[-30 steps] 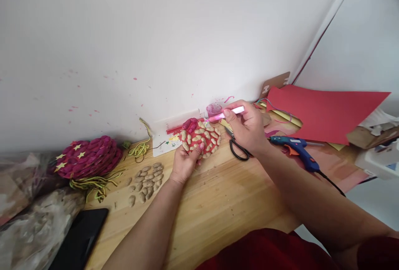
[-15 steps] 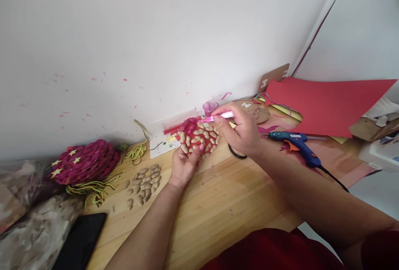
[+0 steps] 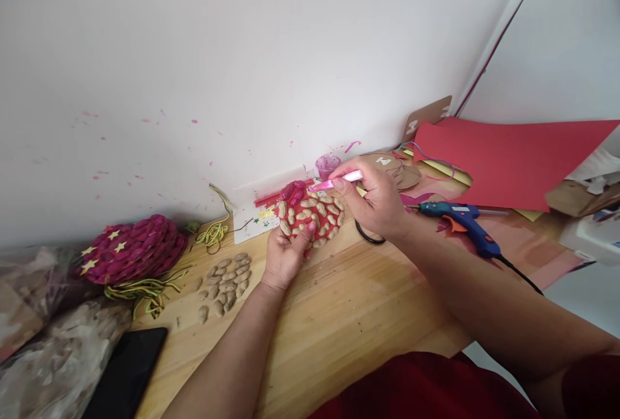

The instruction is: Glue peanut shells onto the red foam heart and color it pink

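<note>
My left hand (image 3: 285,254) grips the near edge of a red disc (image 3: 322,228) covered with peanuts in their shells, its thumb on top. Several peanuts (image 3: 292,192) at the disc's far left are coated in glossy magenta paint; the others are bare. Closed in a pinch, my right hand (image 3: 371,196) holds a paintbrush (image 3: 346,179) with a white handle and a pink-stained front end. The brush tip is at the painted peanuts' right side, by the disc's far edge; whether it touches one I cannot tell. Behind the brush stands a clear cup (image 3: 328,166) smeared with pink.
Loose peanuts (image 3: 227,283) lie left of my left hand. Further left are a stack of magenta peanut discs (image 3: 140,248) with yellow stars, yarn (image 3: 145,293) and a black phone (image 3: 126,370). A blue glue gun (image 3: 462,222) and red paper (image 3: 513,161) are at right.
The disc has turned or tilted slightly, with its right side showing a little further out. The brush stays by the painted peanuts. The whole view has shifted slightly.
</note>
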A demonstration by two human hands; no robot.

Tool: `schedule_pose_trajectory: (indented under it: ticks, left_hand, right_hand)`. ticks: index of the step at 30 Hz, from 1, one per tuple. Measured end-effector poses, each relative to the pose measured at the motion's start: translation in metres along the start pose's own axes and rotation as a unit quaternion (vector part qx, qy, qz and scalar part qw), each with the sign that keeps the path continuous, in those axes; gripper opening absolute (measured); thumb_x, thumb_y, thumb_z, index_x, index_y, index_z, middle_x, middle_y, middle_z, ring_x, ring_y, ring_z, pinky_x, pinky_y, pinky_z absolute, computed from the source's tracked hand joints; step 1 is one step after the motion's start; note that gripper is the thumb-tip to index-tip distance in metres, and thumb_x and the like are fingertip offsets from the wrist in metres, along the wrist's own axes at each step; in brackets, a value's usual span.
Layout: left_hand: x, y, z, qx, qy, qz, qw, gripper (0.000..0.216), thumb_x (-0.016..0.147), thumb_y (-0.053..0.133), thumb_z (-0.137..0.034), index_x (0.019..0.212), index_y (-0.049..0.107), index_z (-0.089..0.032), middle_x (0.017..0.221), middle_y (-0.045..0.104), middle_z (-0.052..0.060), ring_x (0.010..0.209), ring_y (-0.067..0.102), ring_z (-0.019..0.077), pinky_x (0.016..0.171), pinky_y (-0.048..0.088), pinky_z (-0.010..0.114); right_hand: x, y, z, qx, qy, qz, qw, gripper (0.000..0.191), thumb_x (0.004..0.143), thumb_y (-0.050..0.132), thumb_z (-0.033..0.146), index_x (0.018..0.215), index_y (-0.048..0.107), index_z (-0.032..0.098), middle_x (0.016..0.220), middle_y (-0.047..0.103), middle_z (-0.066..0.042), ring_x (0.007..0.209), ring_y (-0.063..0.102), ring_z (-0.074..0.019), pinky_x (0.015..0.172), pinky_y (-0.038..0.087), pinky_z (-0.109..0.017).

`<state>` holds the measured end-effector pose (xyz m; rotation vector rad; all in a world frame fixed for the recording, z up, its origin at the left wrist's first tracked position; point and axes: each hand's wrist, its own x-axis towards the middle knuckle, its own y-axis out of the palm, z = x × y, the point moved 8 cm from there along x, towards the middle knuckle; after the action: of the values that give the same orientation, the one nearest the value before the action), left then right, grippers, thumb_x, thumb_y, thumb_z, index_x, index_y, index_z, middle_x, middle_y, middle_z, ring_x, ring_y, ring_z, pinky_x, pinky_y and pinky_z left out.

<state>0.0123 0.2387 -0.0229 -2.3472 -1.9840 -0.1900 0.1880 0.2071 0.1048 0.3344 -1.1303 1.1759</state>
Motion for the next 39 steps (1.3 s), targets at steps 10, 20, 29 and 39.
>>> schedule_pose_trajectory:
  ticks: [10, 20, 29, 39]
  left_hand:
    - [0.002, -0.004, 0.009, -0.059, -0.015, -0.013, 0.998, 0.044, 0.075, 0.082, -0.048, 0.060, 0.052, -0.019, 0.045, 0.048, -0.007, 0.035, 0.038, 0.0072, 0.034, 0.032, 0.021]
    - [0.001, -0.003, 0.007, -0.032, -0.008, 0.006, 0.999, 0.046, 0.079, 0.079, -0.048, 0.057, 0.051, -0.020, 0.043, 0.048, -0.006, 0.035, 0.037, 0.0070, 0.036, 0.029, 0.021]
    - [0.001, -0.003, 0.009, -0.019, -0.014, 0.001, 1.000, 0.046, 0.078, 0.080, -0.049, 0.058, 0.050, -0.020, 0.043, 0.047, -0.006, 0.035, 0.038, 0.0072, 0.036, 0.031, 0.021]
    - [0.001, -0.002, 0.006, -0.022, -0.017, -0.003, 1.000, 0.047, 0.077, 0.080, -0.049, 0.057, 0.050, -0.020, 0.042, 0.046, -0.006, 0.034, 0.037, 0.0072, 0.035, 0.030, 0.021]
  right_hand:
    - [-0.001, 0.003, -0.011, 0.025, 0.021, -0.001, 0.999, 0.006, 0.098, 0.061, 0.025, 0.095, 0.065, 0.021, 0.083, 0.072, -0.001, 0.074, 0.065, -0.0143, 0.068, 0.048, -0.027]
    - [-0.002, 0.005, -0.011, 0.016, 0.029, 0.015, 0.999, 0.009, 0.098, 0.059, 0.027, 0.094, 0.064, 0.021, 0.083, 0.070, -0.002, 0.078, 0.063, -0.0167, 0.071, 0.047, -0.030]
    - [0.000, 0.002, -0.007, -0.013, 0.012, 0.020, 1.000, 0.009, 0.097, 0.059, 0.028, 0.093, 0.064, 0.022, 0.084, 0.072, -0.003, 0.078, 0.064, -0.0169, 0.070, 0.048, -0.030]
    - [-0.001, 0.006, -0.005, -0.001, 0.006, 0.040, 0.999, 0.006, 0.096, 0.060, 0.024, 0.094, 0.064, 0.021, 0.084, 0.072, -0.001, 0.075, 0.065, -0.0150, 0.069, 0.047, -0.028]
